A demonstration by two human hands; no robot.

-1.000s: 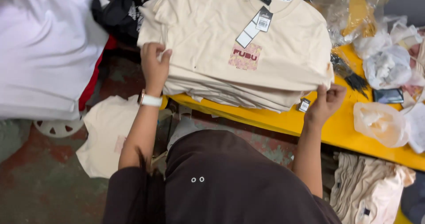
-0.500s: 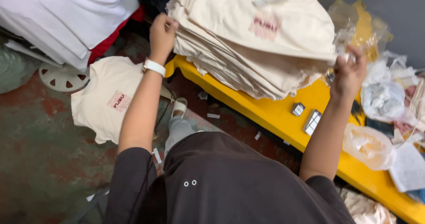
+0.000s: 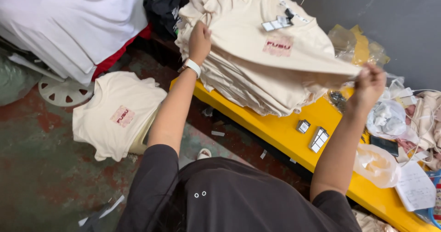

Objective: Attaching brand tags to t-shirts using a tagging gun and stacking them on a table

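We see the left hand (image 3: 200, 40) pinching the far-left edge of the top cream cotton T-shirt (image 3: 275, 48); the right hand (image 3: 370, 81) grips its right hem, grip pressed together. The shirt sits atop the cream stack (image 3: 239, 87) on the yellow tabletop (image 3: 275, 131). Another cream shirt (image 3: 117, 115) lies on the floor (image 3: 41, 167), near left.

left arm: bare forearm stretched up and forward, white band at the wrist
left hand (image 3: 199, 41): fingers curled and pinched at the near left edge of the top cream t-shirt (image 3: 275, 44)
right arm: raised, elbow bent
right hand (image 3: 370, 83): fisted at that shirt's right corner, held up
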